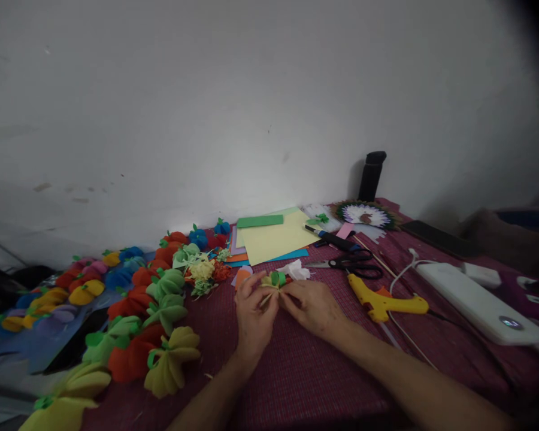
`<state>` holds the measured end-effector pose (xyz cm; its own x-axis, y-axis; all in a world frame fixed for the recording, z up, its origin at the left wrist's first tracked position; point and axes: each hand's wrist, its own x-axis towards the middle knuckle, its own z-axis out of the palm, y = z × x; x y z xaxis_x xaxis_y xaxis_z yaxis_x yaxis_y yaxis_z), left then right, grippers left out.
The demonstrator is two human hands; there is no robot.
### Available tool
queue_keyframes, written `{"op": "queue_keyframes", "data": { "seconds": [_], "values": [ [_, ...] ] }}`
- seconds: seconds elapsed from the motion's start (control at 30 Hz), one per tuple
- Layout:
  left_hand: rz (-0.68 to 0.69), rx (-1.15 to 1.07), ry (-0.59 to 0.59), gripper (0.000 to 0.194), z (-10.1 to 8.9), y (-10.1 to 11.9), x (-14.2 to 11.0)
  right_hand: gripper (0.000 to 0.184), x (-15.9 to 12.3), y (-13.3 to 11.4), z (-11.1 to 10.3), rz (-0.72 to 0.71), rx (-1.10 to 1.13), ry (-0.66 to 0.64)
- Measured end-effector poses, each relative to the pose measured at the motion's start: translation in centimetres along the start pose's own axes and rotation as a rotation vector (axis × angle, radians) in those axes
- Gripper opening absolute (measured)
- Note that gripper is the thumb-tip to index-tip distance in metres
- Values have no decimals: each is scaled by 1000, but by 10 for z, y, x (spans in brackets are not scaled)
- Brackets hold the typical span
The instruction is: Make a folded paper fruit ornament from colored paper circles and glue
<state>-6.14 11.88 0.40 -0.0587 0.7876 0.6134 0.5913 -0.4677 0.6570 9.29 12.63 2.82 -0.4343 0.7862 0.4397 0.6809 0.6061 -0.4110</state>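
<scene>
Between my two hands is a small yellow paper pumpkin (266, 280) with a green strip on top. My left hand (257, 316) pinches it from the left, and my right hand (315, 306) grips its right side with thumb and fingers. The fingers hide much of the paper. Just beyond my right hand lies a crumpled white tissue (296, 270). An orange paper piece (242, 275) is close to my left fingertips. To the left stand rows of finished-looking paper pumpkins (166, 284) in red, green and yellow, with green stems.
Behind the hands lie yellow paper sheets (269, 239) and a green strip (259, 221). On the right are scissors (357, 263), a cutter knife (336, 239), a yellow glue gun (381, 302), a white power bank (480, 305) with cables, a phone (447, 237) and a black bottle (371, 176).
</scene>
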Motion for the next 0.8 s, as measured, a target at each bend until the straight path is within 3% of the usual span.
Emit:
{"op": "queue_keyframes", "data": {
  "seconds": [0.23, 0.5, 0.8],
  "values": [
    [-39, -47, -11, 11, 0, 4, 0, 23, 1, -2, -2, 61, 86, 28],
    [80, 80, 30, 13, -1, 5, -1, 18, 1, -1, 3, 124, 114, 54],
    [73, 56, 15, 12, 0, 2, -2, 17, 0, -2, 1, 110, 80, 66]
  ]
}}
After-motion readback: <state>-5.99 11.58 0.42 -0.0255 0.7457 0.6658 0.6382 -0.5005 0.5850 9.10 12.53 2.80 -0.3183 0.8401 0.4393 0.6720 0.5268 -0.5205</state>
